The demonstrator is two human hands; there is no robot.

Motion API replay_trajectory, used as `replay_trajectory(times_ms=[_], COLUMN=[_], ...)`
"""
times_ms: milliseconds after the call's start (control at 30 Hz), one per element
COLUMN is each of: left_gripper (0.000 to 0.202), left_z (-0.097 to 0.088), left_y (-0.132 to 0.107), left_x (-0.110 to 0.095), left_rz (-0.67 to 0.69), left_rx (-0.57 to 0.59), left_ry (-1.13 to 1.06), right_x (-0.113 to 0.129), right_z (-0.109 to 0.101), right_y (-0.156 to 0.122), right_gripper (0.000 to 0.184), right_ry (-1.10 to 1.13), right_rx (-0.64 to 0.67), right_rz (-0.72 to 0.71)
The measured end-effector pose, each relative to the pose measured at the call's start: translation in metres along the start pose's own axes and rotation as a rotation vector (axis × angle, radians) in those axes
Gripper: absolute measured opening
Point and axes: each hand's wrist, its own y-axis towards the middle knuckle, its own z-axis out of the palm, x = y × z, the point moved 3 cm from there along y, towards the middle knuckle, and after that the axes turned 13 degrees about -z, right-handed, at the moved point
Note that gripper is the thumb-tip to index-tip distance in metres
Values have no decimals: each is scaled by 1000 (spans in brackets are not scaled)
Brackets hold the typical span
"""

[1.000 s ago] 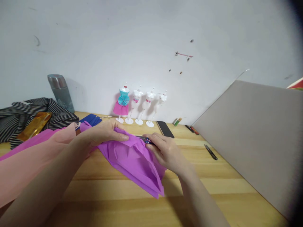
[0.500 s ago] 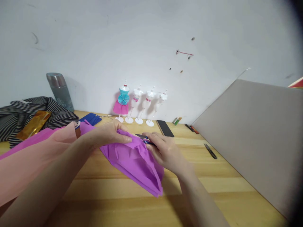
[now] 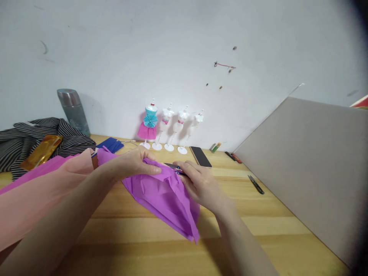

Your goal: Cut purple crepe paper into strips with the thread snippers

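Observation:
Purple crepe-like sheet point(image 3: 163, 199) hangs in loose folds above the table, its lower corner pointing toward me. My left hand point(image 3: 138, 163) pinches its upper edge between thumb and fingers. In my right hand point(image 3: 199, 184) is a small pair of scissors point(image 3: 179, 170) with blue handles, partly covered by the fingers. The dark blades point left toward my left thumb, at the sheet's upper edge. Whether the blades are parted or closed on the sheet, I cannot tell.
Several small white dress forms point(image 3: 165, 126) stand against the wall, one dressed in blue and pink. A phone point(image 3: 200, 156) and thread snips point(image 3: 255, 184) lie rightward, near a grey panel point(image 3: 299, 161). Peach sheets point(image 3: 54, 188), striped cloth point(image 3: 66, 134) and a flask point(image 3: 74, 111) are at left.
The hanging lower corner of the purple sheet has swung slightly down and right. Both hands and the scissors hold nearly the same place.

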Motion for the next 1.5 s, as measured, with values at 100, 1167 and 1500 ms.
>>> replay_trajectory(times_ms=[100, 1167, 1500], left_gripper=[24, 25, 30], left_z=[1, 8, 11], left_y=[0, 1, 1], left_x=[0, -3, -8], left_rz=[-20, 29, 119], left_rx=[10, -54, -70], left_ry=[3, 11, 35], right_x=[-1, 0, 1], right_z=[0, 5, 6], right_y=[0, -2, -2], right_gripper=[25, 24, 24], right_ry=[-7, -30, -19], right_rx=[-3, -31, -27], right_rz=[-2, 1, -11])
